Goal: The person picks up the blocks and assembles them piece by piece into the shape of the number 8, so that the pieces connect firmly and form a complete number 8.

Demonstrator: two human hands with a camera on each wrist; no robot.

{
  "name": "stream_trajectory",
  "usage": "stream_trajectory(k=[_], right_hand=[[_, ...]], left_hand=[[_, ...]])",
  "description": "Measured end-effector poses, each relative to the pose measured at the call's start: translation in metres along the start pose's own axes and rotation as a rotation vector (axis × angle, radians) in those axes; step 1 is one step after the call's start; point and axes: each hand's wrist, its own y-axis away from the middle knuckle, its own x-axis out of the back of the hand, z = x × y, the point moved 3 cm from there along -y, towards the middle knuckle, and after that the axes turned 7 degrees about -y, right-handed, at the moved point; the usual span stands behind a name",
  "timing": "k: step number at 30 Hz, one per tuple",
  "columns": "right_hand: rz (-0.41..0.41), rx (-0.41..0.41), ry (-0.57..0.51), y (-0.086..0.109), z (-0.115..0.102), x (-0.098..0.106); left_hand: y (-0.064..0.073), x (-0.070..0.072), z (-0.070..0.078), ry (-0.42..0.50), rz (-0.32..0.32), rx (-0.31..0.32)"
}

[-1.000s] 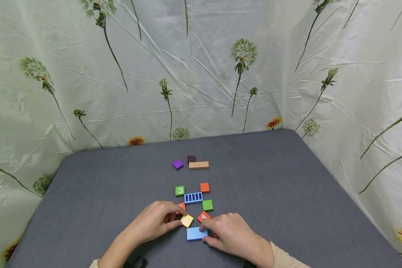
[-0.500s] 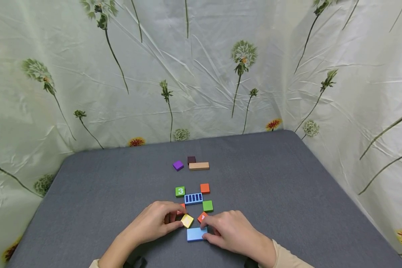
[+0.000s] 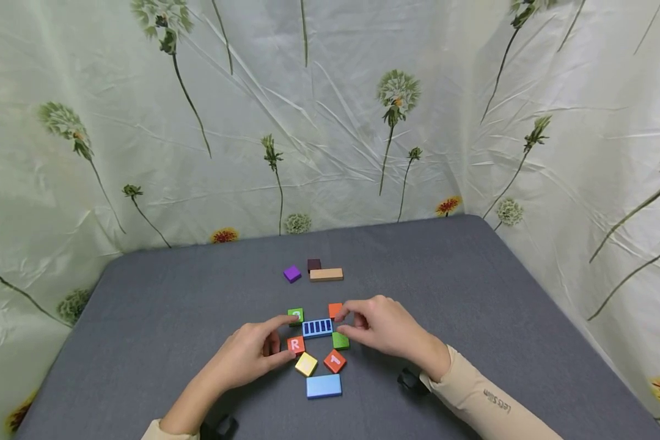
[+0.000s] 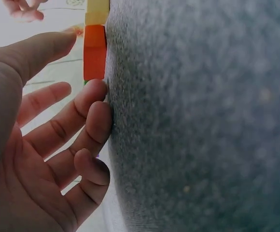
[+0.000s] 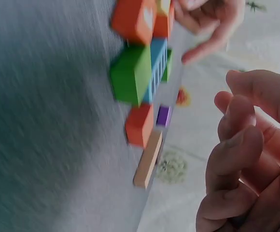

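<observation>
My left hand [image 3: 247,353] reaches in from the left, its index fingertip over the green block marked 3 [image 3: 293,313]. Its thumb lies by the corner of the red R block [image 3: 294,344]; the left wrist view shows nothing between thumb and fingers [image 4: 97,123]. My right hand [image 3: 387,327] hovers on the other side with bent fingers, holding nothing. Its index fingertip overlaps the orange block [image 3: 334,309], and its thumb is near the plain green block [image 3: 340,341]. Between the hands lies a blue block with dark stripes [image 3: 317,328].
Nearer me lie a turned yellow block [image 3: 306,365], a turned red block marked 1 [image 3: 335,362] and a light blue rectangular block [image 3: 324,386]. Farther back are a purple block [image 3: 292,274], a dark block [image 3: 314,264] and a tan bar [image 3: 326,275]. Flowered cloth [image 3: 341,122] hangs behind the grey table [image 3: 445,263].
My right hand has left the light blue block and moved forward beside the striped block. My left hand has drawn off the yellow block, index finger now farther forward, uncovering the R.
</observation>
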Motion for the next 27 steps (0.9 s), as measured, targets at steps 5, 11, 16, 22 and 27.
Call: stream_trajectory(k=[5,11,16,22,27], right_hand=[[0.008,-0.067,0.005,-0.023,0.014,0.009],[0.007,-0.111,0.021,-0.054,0.029,0.013],[0.011,-0.134,0.049,-0.079,0.037,0.014],[-0.019,-0.166,0.069,-0.106,0.039,0.009],[-0.019,-0.225,0.08,-0.124,0.042,0.005]], left_hand=[[-0.003,-0.001,-0.005,0.047,-0.035,-0.005],[-0.005,-0.002,-0.009,0.072,-0.077,0.003],[-0.005,-0.003,-0.011,0.074,-0.094,0.003],[-0.006,-0.002,-0.011,0.076,-0.094,-0.003],[-0.007,-0.002,-0.01,0.079,-0.094,0.001]])
